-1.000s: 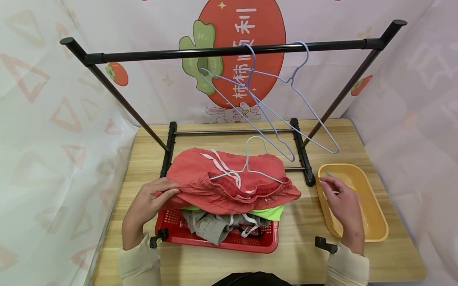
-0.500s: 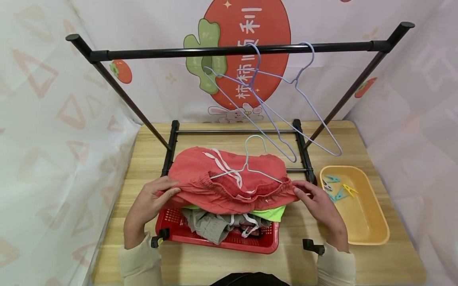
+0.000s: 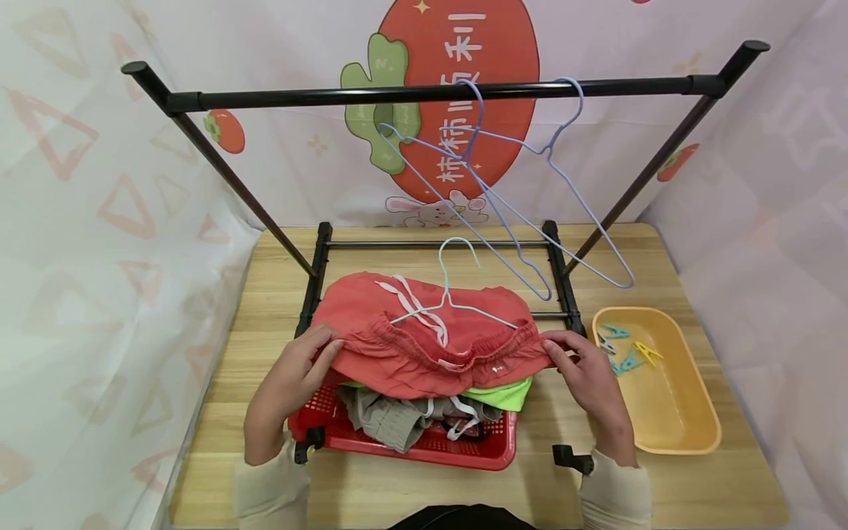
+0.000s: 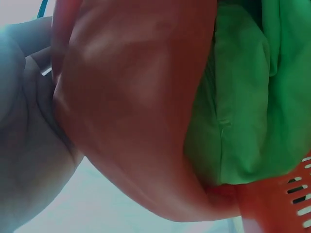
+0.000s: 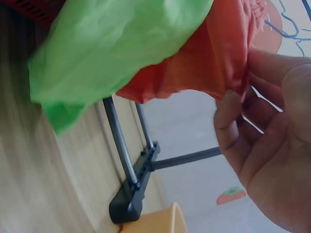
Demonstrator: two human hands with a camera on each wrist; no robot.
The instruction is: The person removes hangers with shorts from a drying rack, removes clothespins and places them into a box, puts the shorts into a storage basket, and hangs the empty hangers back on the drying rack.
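Observation:
Red shorts (image 3: 411, 368) with an elastic waistband and white drawstrings lie over the basket in the head view. A pale green wire hanger (image 3: 447, 294) has its lower part inside their waistband, its hook pointing away from me. My left hand (image 3: 291, 379) pinches the left end of the waistband between thumb and fingers. At the opposite end, my right hand (image 3: 586, 375) pinches the cloth; the right wrist view shows thumb and forefinger on the red fabric (image 5: 223, 48). Beneath hang bright green cloth (image 4: 243, 97) and grey shorts (image 3: 387, 419).
A red perforated basket (image 3: 457, 460) holds the clothes. Behind it stands a black rack (image 3: 397, 96) with two lilac hangers (image 3: 510, 221) on its bar. At right, a yellow tray (image 3: 669, 412) contains several clothespins (image 3: 645, 353).
My right hand has come left from over the yellow tray and taken the shorts' right end. My left hand has moved slightly right, and the hanger's hook has shifted up and left.

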